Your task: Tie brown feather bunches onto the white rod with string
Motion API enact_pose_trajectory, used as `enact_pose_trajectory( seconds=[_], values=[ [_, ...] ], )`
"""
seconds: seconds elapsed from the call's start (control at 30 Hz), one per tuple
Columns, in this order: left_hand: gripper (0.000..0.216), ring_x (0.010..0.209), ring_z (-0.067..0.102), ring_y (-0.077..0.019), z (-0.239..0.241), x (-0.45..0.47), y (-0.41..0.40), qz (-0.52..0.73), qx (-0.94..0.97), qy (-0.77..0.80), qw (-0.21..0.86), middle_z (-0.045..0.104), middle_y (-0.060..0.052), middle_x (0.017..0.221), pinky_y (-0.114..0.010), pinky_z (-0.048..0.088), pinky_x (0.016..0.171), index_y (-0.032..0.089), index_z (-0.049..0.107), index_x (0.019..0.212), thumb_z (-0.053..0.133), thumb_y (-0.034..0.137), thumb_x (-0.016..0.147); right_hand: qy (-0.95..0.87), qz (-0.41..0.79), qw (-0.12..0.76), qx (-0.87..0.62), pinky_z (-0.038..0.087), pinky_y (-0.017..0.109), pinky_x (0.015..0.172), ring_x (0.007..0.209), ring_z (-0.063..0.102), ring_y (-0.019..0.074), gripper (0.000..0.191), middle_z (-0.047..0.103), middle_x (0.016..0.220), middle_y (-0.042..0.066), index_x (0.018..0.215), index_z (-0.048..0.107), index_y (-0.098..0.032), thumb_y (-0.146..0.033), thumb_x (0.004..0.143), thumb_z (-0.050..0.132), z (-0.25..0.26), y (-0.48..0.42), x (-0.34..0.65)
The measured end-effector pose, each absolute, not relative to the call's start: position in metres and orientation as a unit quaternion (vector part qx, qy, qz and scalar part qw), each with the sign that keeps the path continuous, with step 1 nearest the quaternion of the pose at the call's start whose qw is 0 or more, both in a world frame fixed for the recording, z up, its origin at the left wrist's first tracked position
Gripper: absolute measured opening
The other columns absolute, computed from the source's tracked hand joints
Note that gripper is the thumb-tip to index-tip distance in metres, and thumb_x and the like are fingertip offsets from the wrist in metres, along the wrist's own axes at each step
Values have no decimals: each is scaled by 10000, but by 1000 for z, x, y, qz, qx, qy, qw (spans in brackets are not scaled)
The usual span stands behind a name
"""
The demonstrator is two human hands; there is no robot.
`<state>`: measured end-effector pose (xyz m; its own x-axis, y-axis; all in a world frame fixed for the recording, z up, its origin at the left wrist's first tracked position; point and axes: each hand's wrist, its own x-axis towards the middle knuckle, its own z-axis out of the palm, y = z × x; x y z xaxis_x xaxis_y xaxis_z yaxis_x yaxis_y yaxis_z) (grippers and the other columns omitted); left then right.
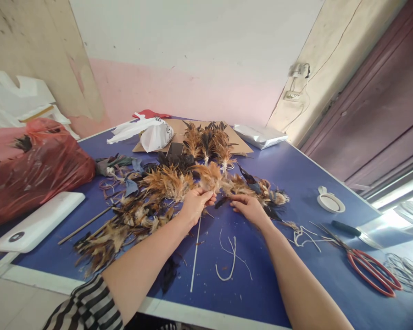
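My left hand (197, 204) is closed, its thumb and fingers pinching the base of a fluffy bunch of light brown feathers (208, 175). Just right of it, my right hand (249, 210) has its fingers curled together at the edge of a brown feather pile (239, 184). A small dark feather (221, 202) lies by its fingertips; what they grip, if anything, is not clear. Left of my hands spreads a larger heap of golden-brown feathers (168, 182). White string pieces (233, 263) lie on the blue table (261, 284) between my forearms.
Tied feather bunches (207, 140) rest on cardboard (242, 145) at the back. Red-handled scissors (373, 270), a dark-handled tool (346, 228) and a white tape roll (330, 201) lie right. A red plastic bag (41, 169) and white power bank (39, 222) sit left.
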<state>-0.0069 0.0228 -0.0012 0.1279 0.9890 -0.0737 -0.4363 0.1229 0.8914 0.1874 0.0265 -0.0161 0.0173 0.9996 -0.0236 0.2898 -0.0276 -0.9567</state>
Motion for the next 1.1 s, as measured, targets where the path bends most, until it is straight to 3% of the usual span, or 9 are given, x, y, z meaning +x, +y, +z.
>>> enact_pose_trajectory(
  seconds=[0.13,0.23,0.33,0.5,0.73,0.9,1.1],
  values=[
    [178,569,554,-74,-5,-4,20,527,395,346,668,624,-45,667,-198,451,568,94,640,684,707,241,607,-524,425,489,-552,446,247,551,581,555,120,315,652,706,21,907,667,-182,-307,618,676,-2,19,181],
    [208,568,552,-79,-7,-1,18,512,412,330,678,624,-45,666,-201,446,560,94,649,708,710,261,601,-524,449,504,-521,341,213,436,450,444,85,284,553,509,-24,828,676,-167,-368,627,676,14,5,168],
    [232,544,541,-80,-6,2,15,497,421,321,687,612,-36,622,-205,440,551,93,655,732,716,268,592,-529,465,500,-504,285,214,423,423,378,61,250,548,526,-35,748,664,-171,-364,594,702,24,-6,152],
    [252,530,534,-74,-4,3,10,474,436,313,698,602,-26,603,-198,432,542,94,663,766,717,277,601,-499,495,521,-484,273,213,431,434,376,56,225,549,550,-42,631,581,-174,-333,567,726,18,-8,142],
    [264,526,547,-75,-3,2,9,453,437,310,713,627,-44,631,-201,448,555,90,671,790,717,277,608,-464,552,553,-417,281,202,439,449,386,60,239,503,522,-52,636,515,-178,-294,597,720,9,-3,145],
    [303,612,609,-116,-3,3,9,446,421,312,726,669,-92,754,-206,466,560,92,669,845,723,268,604,-479,499,563,-453,303,205,459,474,392,63,239,489,529,-46,598,518,-163,-300,599,714,5,-3,144],
    [276,605,606,-106,-5,3,10,460,419,317,716,665,-84,689,-196,468,574,77,674,828,711,254,620,-503,443,575,-469,357,217,514,526,439,82,200,507,555,-37,602,536,-158,-293,625,682,3,-3,139]
  ],
)
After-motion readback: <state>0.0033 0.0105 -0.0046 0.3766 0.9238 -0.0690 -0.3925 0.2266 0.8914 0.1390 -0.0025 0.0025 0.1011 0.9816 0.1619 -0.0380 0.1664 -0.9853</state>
